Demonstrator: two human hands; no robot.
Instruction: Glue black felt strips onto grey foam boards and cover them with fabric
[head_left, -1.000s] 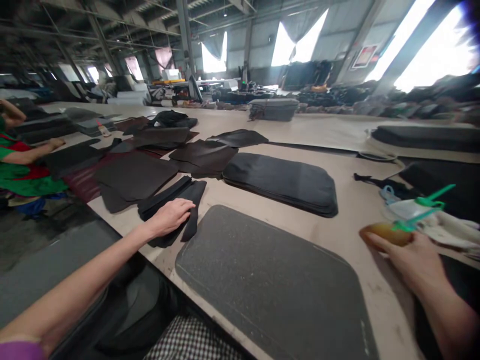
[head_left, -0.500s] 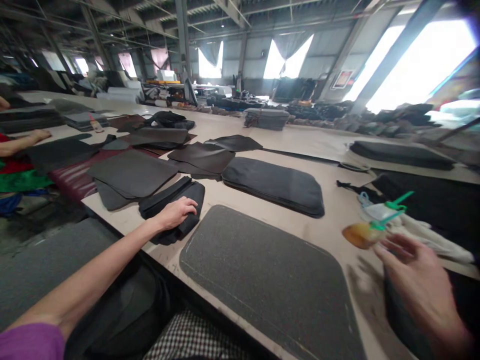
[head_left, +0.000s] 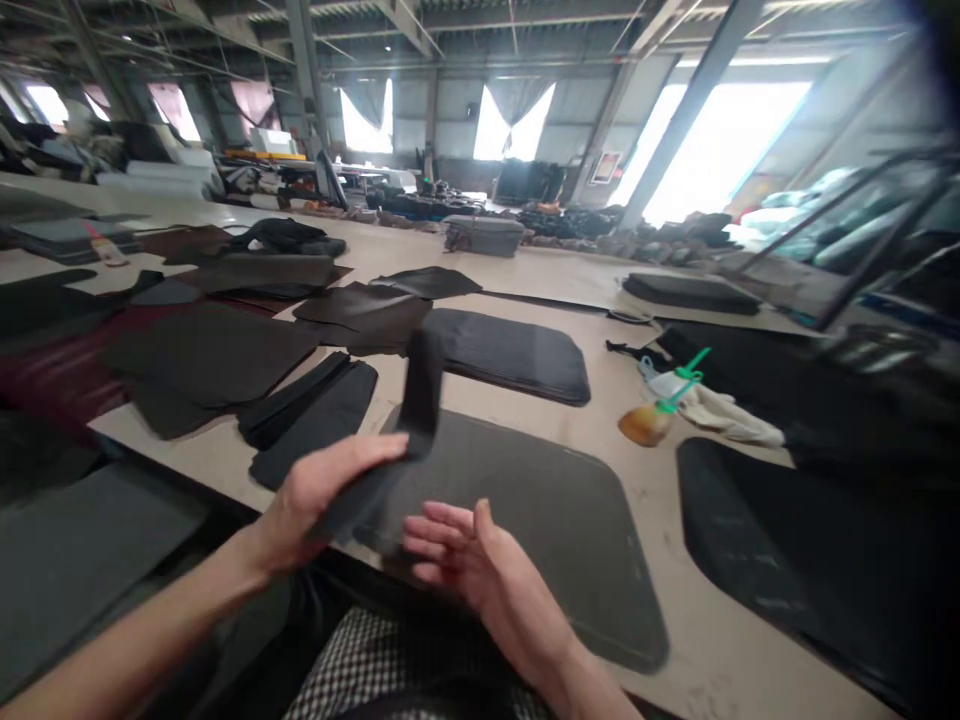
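Note:
My left hand [head_left: 322, 490] grips a black strip of material [head_left: 421, 395], which is blurred and stands up from between thumb and fingers over the near table edge. Beside it my right hand [head_left: 480, 570] is open, palm turned up and fingers apart, holding nothing. Below both hands lies a dark grey rounded panel [head_left: 540, 500], flat on the table. To the left of the panel is a pile of black strips [head_left: 315, 415]. A stack of black rounded pieces [head_left: 510, 355] lies just behind the panel.
An amber bottle with a green spout [head_left: 646, 425] sits on the right, near a white cloth [head_left: 720, 410]. Large black pieces [head_left: 780, 560] cover the right end of the table [head_left: 630, 560]. Dark flat sheets [head_left: 210, 350] lie at left; a slanted metal bar [head_left: 877, 250] stands far right.
My left hand has lifted a black strip from the pile and brought it right. My right hand has moved from near the bottle to beside the left. The view has turned right.

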